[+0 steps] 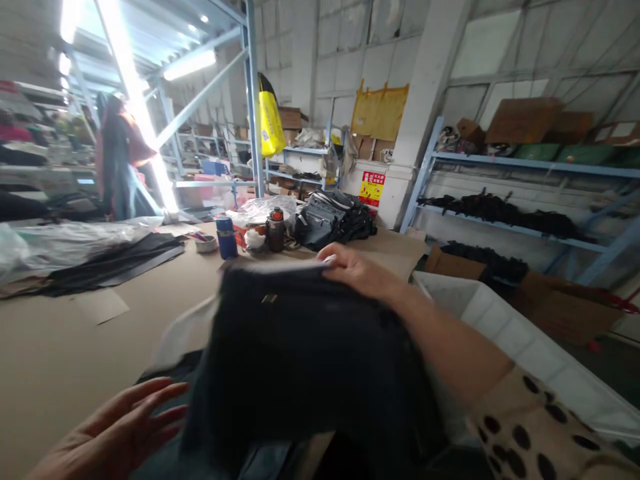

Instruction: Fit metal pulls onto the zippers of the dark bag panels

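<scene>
A black bag (310, 360) with a small metal badge on its face is held up before me, blurred by motion. My right hand (345, 270) grips its upper edge, thumb and fingers closed on it. At the bag's lower left is my left hand (135, 420), its fingers stretched out and apart. Whether those fingertips touch the bag, I cannot tell. Under and behind the bag lie more dark cloth and a whitish sheet (187, 330), partly hidden.
On the brown tabletop (45, 360) stand a blue flask (227, 239), a dark bottle (275, 230) and a heap of grey bags (333, 217). Dark fabric pieces (115, 260) lie left. A white bin (515, 333) is at right, before blue shelving (540, 163).
</scene>
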Demonstrator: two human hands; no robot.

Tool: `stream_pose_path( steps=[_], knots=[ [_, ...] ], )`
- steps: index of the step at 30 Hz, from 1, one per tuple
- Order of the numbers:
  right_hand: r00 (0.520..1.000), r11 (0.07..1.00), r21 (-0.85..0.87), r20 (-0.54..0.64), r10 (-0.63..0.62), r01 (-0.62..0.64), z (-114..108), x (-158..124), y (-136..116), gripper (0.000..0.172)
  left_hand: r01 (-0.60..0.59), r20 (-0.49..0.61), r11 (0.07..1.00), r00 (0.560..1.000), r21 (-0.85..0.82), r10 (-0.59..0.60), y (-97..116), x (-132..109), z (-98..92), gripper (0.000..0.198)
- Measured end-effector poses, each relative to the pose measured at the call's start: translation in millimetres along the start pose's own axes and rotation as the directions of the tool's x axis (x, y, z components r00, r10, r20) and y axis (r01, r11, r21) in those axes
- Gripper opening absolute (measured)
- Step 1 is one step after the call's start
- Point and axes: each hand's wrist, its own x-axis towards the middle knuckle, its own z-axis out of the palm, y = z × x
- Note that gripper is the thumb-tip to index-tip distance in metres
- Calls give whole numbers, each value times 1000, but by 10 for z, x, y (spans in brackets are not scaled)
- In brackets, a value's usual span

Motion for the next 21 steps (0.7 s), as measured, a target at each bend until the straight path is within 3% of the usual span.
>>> stream_pose_path(
  steps=[3, 5, 6, 8, 9, 11, 13, 14, 16, 18, 19, 21],
  knots=[
    [955, 969, -186, -278, 106, -162, -832, 169, 308, 30, 234, -91, 964, 965, -129, -247, -149, -65, -444, 40],
    [890, 875, -396, -449, 79, -278, -1225, 296, 582, 36, 284, -136, 951, 944, -121, -300, -141, -216, -692, 45],
    [842, 805, -504, -539, -9, -314, -1325, 357, 710, 46, 292, -146, 952, 942, -92, -303, -112, -308, -770, 47],
    [795, 690, -665, -566, -216, -286, -1267, 456, 891, 54, 291, -142, 956, 946, -27, -292, -46, -478, -829, 48],
    [802, 670, -704, -529, -275, -235, -1093, 482, 930, 53, 282, -141, 959, 950, -7, -280, -28, -545, -819, 46],
    [886, 723, -688, -374, -275, -66, -464, 456, 891, 40, 265, -142, 964, 955, 1, -262, -45, -638, -764, 42],
    [975, 851, -518, -136, -178, 83, 446, 319, 739, 27, 261, -148, 965, 954, -18, -261, -124, -694, -705, 40],
    [989, 899, -414, 30, -146, 146, 946, 221, 642, 24, 263, -156, 964, 952, -32, -265, -172, -717, -683, 39],
    [939, 922, -272, 284, -196, 275, 1903, 3, 450, 28, 260, -191, 963, 944, -68, -268, -254, -762, -655, 39],
    [879, 878, -280, 400, -260, 387, 2654, -191, 292, 45, 243, -245, 963, 933, -114, -265, -296, -814, -643, 40],
    [866, 850, -333, 437, -244, 408, 2922, -266, 232, 54, 237, -266, 962, 926, -139, -266, -305, -842, -640, 40],
    [856, 797, -437, 484, -182, 417, 3240, -359, 155, 57, 238, -293, 955, 914, -179, -283, -314, -900, -635, 40]
  ],
)
